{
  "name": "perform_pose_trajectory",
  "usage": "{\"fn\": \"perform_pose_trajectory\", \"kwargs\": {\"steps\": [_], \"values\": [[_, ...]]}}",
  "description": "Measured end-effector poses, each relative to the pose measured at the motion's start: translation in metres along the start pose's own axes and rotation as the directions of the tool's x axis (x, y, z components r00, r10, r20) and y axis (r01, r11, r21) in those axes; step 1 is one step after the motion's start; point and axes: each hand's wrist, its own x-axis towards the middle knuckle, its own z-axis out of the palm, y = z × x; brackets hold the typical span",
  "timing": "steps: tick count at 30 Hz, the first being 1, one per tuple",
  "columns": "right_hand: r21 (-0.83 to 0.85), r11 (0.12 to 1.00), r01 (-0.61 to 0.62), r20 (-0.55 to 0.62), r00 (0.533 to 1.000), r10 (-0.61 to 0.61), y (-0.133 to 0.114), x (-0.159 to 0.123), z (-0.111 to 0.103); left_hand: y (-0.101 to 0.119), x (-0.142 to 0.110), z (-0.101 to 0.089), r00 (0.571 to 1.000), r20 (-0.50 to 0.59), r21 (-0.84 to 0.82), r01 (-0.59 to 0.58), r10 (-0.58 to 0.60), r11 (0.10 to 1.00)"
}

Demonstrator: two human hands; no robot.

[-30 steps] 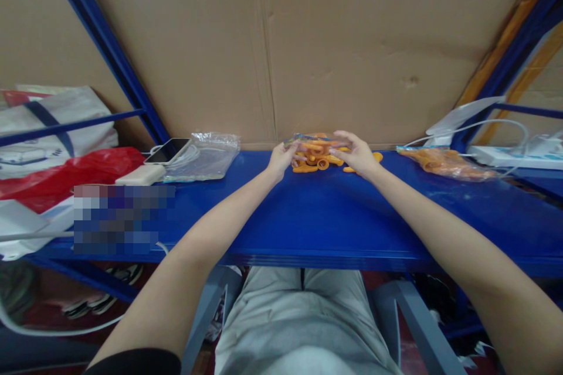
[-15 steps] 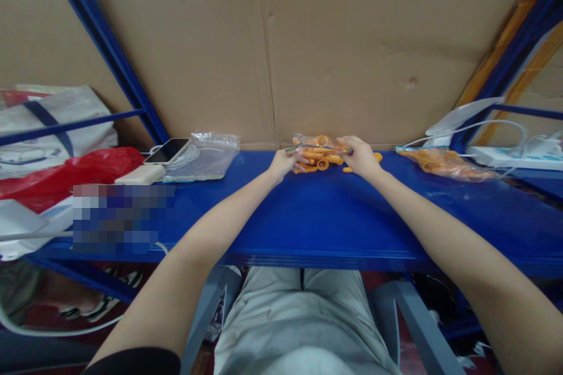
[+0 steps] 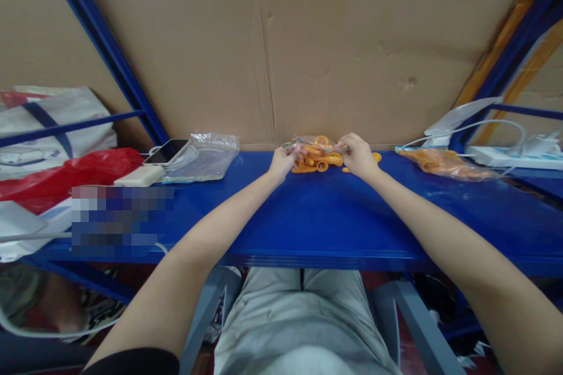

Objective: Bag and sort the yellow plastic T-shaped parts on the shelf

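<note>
Bare hands meet over a blue table, at twelve o'clock from the seated person, close to the foot of a tall cardboard wall. The left hand grips the nine o'clock end of a clear bag between thumb and fingers; the right hand pinches the same bag at its three o'clock end, fingertips drawn together. Orange parts, at least one of them a ring, show through the film, and loose orange parts lie on the tabletop at the bag's six o'clock side, between the hands. One more loose part peeks out just beside the right hand, at its three o'clock.

Toward two o'clock on the table rests a filled bag, its clear plastic packed with similar orange contents, near a white power strip with a cable looping above it. Toward eleven o'clock a flat clear pouch lies beside a phone and a coiled white cord. Farther round, near ten o'clock, sit a pale block, a red plastic bag and a white cloth bag with a dark strap. Another person's bare leg shows below table level at nine o'clock.
</note>
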Motion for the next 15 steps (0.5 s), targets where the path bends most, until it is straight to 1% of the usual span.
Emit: {"fn": "perform_pose_trajectory", "kwargs": {"steps": [1,3,4,6,7,8,9,11,15], "values": [[0.042,0.999,-0.03,-0.014,0.999,0.03,0.0,0.0,0.001,0.001,0.0,0.0,1.0,-0.007,-0.001,-0.012,0.012,1.0],[0.171,0.974,-0.147,-0.008,0.989,0.151,0.002,0.001,0.005,0.002,-0.001,-0.001,1.0,-0.003,-0.008,-0.029,0.029,1.0],[0.245,0.942,-0.23,0.019,0.972,0.232,0.003,0.001,0.007,0.002,-0.001,-0.001,0.999,0.011,-0.012,-0.032,0.032,0.999],[0.377,0.84,-0.389,0.099,0.919,0.381,0.005,0.001,0.011,0.002,-0.001,-0.004,0.998,0.056,-0.017,-0.021,0.022,1.0],[0.429,0.788,-0.442,0.131,0.893,0.43,0.005,0.001,0.013,0.002,-0.001,-0.005,0.997,0.08,-0.017,-0.01,0.011,1.0],[0.475,0.743,-0.47,0.147,0.876,0.46,0.004,0.001,0.014,0.001,-0.002,-0.006,0.995,0.1,-0.015,0.003,-0.002,1.0],[0.52,0.709,-0.476,0.147,0.867,0.475,0.003,0.001,0.015,0.001,-0.002,-0.006,0.993,0.115,-0.01,0.017,-0.016,1.0],[0.599,0.659,-0.455,0.125,0.866,0.484,0.001,0.001,0.016,-0.001,-0.003,-0.006,0.99,0.136,0.004,0.045,-0.045,0.999],[0.677,0.604,-0.421,0.103,0.866,0.489,0.001,0.001,0.016,-0.001,-0.006,-0.002,0.987,0.141,0.023,0.077,-0.079,0.997]]}}
